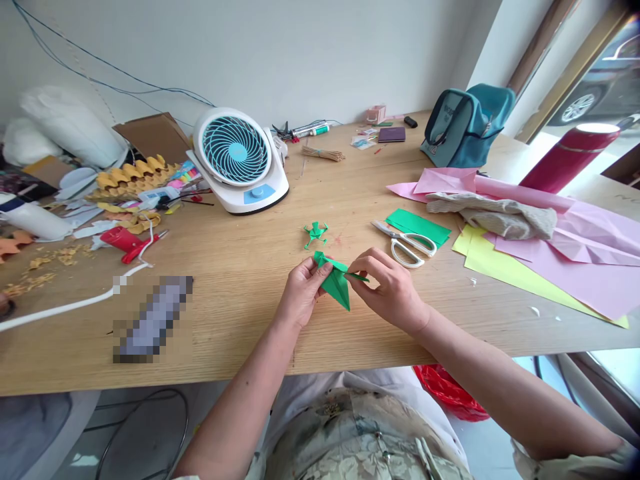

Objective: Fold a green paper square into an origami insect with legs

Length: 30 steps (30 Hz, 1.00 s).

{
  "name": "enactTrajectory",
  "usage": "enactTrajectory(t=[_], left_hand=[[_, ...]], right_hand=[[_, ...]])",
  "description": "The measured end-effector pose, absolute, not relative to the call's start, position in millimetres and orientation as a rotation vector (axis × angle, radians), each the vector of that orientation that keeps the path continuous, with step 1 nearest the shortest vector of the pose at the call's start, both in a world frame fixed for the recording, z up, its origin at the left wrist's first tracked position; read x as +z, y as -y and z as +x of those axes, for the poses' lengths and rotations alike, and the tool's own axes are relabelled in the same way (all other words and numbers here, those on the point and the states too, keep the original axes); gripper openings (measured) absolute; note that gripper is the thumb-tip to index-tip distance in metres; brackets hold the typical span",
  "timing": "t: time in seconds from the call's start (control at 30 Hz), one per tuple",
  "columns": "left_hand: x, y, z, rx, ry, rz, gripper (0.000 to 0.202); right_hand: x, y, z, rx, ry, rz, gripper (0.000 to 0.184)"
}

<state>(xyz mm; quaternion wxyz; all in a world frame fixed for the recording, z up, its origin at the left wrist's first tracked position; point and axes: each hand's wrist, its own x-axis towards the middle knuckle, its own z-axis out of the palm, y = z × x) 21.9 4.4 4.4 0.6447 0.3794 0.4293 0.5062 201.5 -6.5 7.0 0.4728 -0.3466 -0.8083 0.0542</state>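
Green folded paper (338, 288) is held between both hands just below the middle of the frame, above the near part of the wooden table (235, 353), with one long point of it directed downward. The left hand (300, 292), coming up from the lower left, pinches the paper's upper left part, its thumb lying on top and its fingers curled behind. The right hand (393, 288), reaching in from the lower right, pinches a narrow flap at the paper's right side between thumb and forefinger, its other fingers bent.

Just above the hands, near the centre of the frame, a small green paper figure (315, 233) with spread legs stands or lies on the table; which, I cannot tell. Right of it, white-handled scissors (403, 237) lie along the lower edge of some green sheets (424, 227). Farther toward the right edge are yellow sheets (493, 268), partly covered by pink paper (590, 283), and a grey cloth (500, 215) rests on the pink.

A white fan (235, 150) stands in the upper left half, tilted back. In the upper right are a teal bag (457, 130) and a dark red bottle (563, 161). At lower left, a pixelated object (155, 319) is too blurred to identify.
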Motion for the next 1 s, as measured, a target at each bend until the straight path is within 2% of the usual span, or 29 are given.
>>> enactTrajectory(t=[0.23, 0.57, 0.7, 0.8, 0.93, 1.0], left_hand=[[3, -3, 21, 1.130, -0.979, 1.029, 0.041], [0, -4, 20, 1.168, -1.030, 1.366, 0.037], [3, -3, 19, 1.168, -1.062, 1.469, 0.045], [4, -2, 19, 1.123, -1.018, 1.522, 0.046], [2, 0, 19, 1.024, -0.974, 1.536, 0.030], [1, 0, 20, 1.020, -0.990, 1.498, 0.029]], right_hand=[[3, 3, 203, 0.223, 2.092, -0.709, 0.031], [2, 2, 201, 0.336, 2.108, -0.755, 0.017], [3, 3, 198, 0.474, 1.972, -0.890, 0.006], [4, 2, 197, 0.616, 1.842, -0.987, 0.013], [0, -2, 198, 0.847, 1.705, -1.042, 0.018], [-4, -5, 199, 0.937, 1.646, -1.054, 0.023]])
